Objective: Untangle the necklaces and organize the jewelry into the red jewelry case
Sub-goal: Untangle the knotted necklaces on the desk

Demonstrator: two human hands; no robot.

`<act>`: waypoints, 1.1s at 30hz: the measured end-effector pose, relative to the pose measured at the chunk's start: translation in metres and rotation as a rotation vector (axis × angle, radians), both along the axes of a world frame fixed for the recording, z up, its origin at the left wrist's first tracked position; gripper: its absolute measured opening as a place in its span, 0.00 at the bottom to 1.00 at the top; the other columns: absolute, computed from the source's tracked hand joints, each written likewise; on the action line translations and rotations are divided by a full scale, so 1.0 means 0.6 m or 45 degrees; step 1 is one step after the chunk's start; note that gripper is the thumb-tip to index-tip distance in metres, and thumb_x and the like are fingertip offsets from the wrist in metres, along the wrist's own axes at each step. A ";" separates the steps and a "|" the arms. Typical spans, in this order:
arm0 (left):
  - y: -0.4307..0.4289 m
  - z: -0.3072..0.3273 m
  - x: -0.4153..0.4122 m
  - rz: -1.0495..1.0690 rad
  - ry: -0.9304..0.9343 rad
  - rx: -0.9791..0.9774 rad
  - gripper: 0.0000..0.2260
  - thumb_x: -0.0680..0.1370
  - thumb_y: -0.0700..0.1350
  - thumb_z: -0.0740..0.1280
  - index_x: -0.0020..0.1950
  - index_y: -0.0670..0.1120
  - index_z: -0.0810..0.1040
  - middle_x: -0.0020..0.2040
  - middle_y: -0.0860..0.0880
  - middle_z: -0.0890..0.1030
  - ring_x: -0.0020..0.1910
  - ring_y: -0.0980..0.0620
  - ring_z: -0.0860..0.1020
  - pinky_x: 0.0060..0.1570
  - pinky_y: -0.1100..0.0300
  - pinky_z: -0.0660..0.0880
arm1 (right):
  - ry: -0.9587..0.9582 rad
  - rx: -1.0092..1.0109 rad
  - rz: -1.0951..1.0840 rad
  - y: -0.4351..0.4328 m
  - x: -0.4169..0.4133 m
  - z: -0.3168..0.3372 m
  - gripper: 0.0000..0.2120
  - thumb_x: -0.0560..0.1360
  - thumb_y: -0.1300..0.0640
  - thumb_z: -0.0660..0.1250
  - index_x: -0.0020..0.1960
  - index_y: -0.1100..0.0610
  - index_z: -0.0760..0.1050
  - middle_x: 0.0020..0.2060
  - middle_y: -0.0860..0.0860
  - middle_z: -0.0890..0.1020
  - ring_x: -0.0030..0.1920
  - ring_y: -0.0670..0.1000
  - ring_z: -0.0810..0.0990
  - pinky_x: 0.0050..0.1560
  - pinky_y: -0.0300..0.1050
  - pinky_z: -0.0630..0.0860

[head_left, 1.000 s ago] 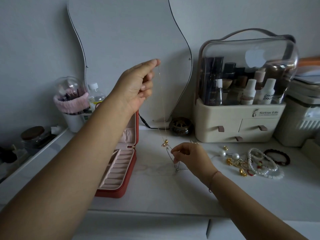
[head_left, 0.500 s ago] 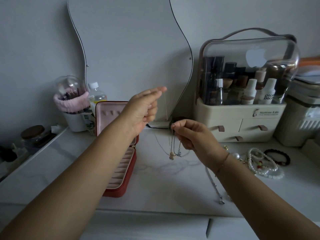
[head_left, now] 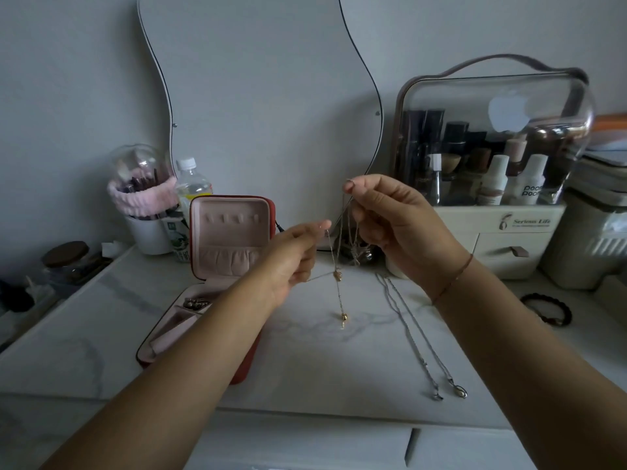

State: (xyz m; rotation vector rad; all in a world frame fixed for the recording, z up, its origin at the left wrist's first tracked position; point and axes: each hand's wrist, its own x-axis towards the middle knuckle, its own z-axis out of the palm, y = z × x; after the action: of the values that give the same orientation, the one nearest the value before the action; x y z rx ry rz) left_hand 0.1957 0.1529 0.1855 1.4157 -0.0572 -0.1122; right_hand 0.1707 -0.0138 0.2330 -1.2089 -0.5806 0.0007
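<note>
Both hands hold thin tangled necklace chains in the air above the white marble table [head_left: 305, 364]. My left hand [head_left: 291, 256] pinches a gold chain [head_left: 337, 293] that hangs down with small gold beads. My right hand [head_left: 397, 228] pinches the upper ends of the chains, a little higher and to the right. A silver necklace [head_left: 420, 344] hangs from under my right hand down onto the table, its ends near the front edge. The red jewelry case [head_left: 230, 239] stands open at the left, pink inside, with small pieces in one compartment; my left forearm covers its right part.
A clear-domed cosmetics organiser [head_left: 488, 184] with drawers stands at the back right. A dark bead bracelet [head_left: 549, 310] lies right of my right arm. A brush cup with a pink band [head_left: 146, 205], a bottle [head_left: 191, 188] and a wavy mirror [head_left: 258, 96] stand behind the case.
My left hand has come down from high up to level with the case lid. My right hand rose from the table and lifted the chains. The silver necklace now trails onto the table.
</note>
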 end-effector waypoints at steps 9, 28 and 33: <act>0.017 -0.051 -0.012 0.163 -0.068 0.663 0.09 0.78 0.48 0.67 0.54 0.47 0.72 0.42 0.49 0.73 0.32 0.55 0.68 0.30 0.62 0.65 | 0.251 0.054 -0.049 -0.016 0.011 -0.031 0.07 0.69 0.56 0.67 0.45 0.57 0.79 0.19 0.50 0.68 0.20 0.45 0.57 0.24 0.37 0.50; 0.000 -0.099 -0.048 0.006 -0.553 1.038 0.03 0.74 0.54 0.71 0.40 0.59 0.83 0.37 0.59 0.82 0.39 0.62 0.75 0.43 0.60 0.72 | 0.453 0.165 -0.030 -0.009 0.017 -0.037 0.06 0.78 0.59 0.61 0.47 0.54 0.76 0.20 0.47 0.68 0.21 0.43 0.57 0.20 0.34 0.54; -0.004 -0.087 -0.044 0.204 -0.665 1.095 0.03 0.73 0.55 0.72 0.43 0.59 0.84 0.47 0.62 0.78 0.53 0.61 0.71 0.53 0.65 0.68 | 0.489 0.174 -0.008 -0.005 0.020 -0.046 0.05 0.77 0.59 0.61 0.46 0.55 0.75 0.21 0.48 0.69 0.21 0.44 0.58 0.20 0.34 0.55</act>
State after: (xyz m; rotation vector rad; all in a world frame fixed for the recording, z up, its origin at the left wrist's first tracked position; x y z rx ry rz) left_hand 0.1696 0.1506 0.1335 2.2707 -0.3592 0.4180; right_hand 0.1829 -0.0166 0.2053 -1.0428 -0.2361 0.1816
